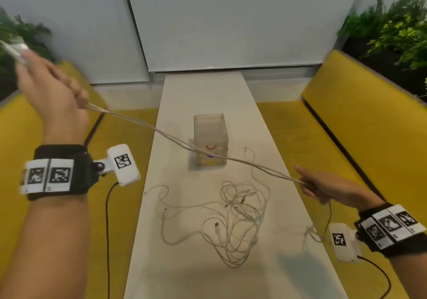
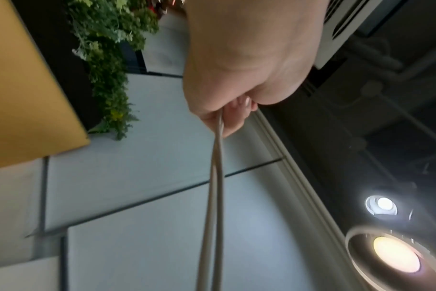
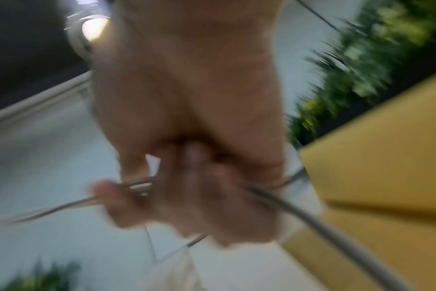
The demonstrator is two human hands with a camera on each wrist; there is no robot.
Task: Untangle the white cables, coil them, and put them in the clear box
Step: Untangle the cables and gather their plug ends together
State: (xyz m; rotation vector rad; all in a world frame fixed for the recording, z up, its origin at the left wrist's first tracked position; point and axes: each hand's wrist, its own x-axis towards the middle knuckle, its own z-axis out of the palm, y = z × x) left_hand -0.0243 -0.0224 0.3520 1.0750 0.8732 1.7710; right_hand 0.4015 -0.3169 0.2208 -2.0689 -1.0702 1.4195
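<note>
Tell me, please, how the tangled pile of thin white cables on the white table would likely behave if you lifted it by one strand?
The tangled pile of thin white cables looks floppy; its loops lie slack on the white table. It would probably rise as a clump, since strands cross repeatedly. It likely weighs little, like the doubled white cable stretched between left hand and right hand.

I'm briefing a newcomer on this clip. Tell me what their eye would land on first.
First, the doubled white cable stretched taut in the air across the table, from the raised left hand at far left to the right hand at the table's right edge. Below it lies the tangle of white cables on the white table, with the clear box standing just beyond, behind the stretched line.
</note>
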